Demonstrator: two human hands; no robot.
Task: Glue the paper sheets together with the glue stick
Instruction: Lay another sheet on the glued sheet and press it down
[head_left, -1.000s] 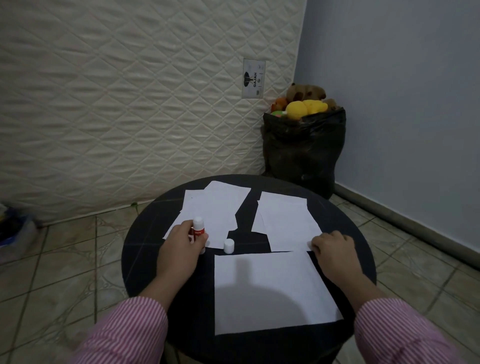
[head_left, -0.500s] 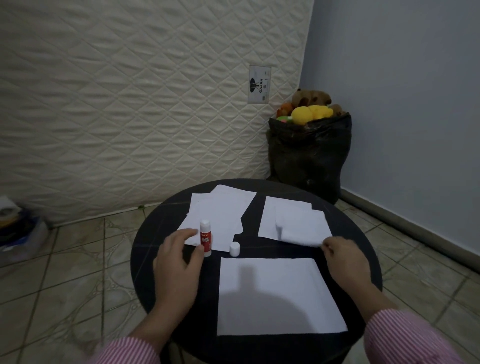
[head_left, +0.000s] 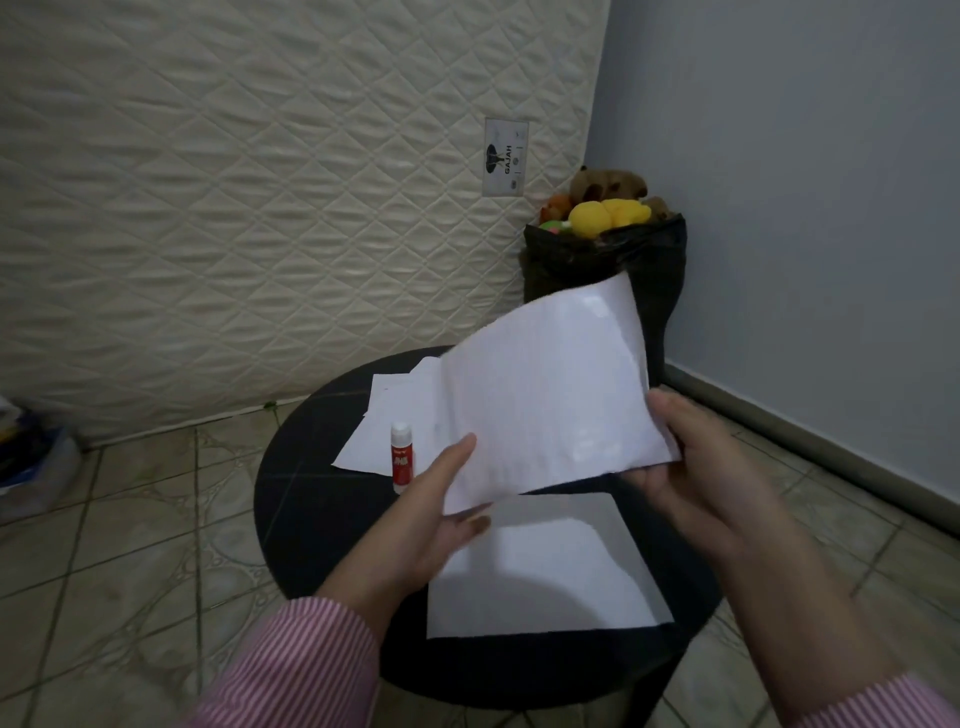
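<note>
Both hands hold a white paper sheet raised above the round black table. My left hand pinches its near left corner, thumb on top. My right hand grips its right edge. A second white sheet lies flat on the table's near side under the raised one. The red and white glue stick stands upright and uncapped at the left, touching no hand. More white sheets lie behind it. The raised sheet hides the cap and the table's back right part.
A quilted mattress leans against the wall behind the table. A black bag with plush toys stands in the corner by the blue-grey wall. Tiled floor surrounds the table, and some clutter lies at the far left.
My left hand let go of the glue stick, which now stands alone. My right hand lifted a sheet off the right pile, and both hands now hold it up over the table.
</note>
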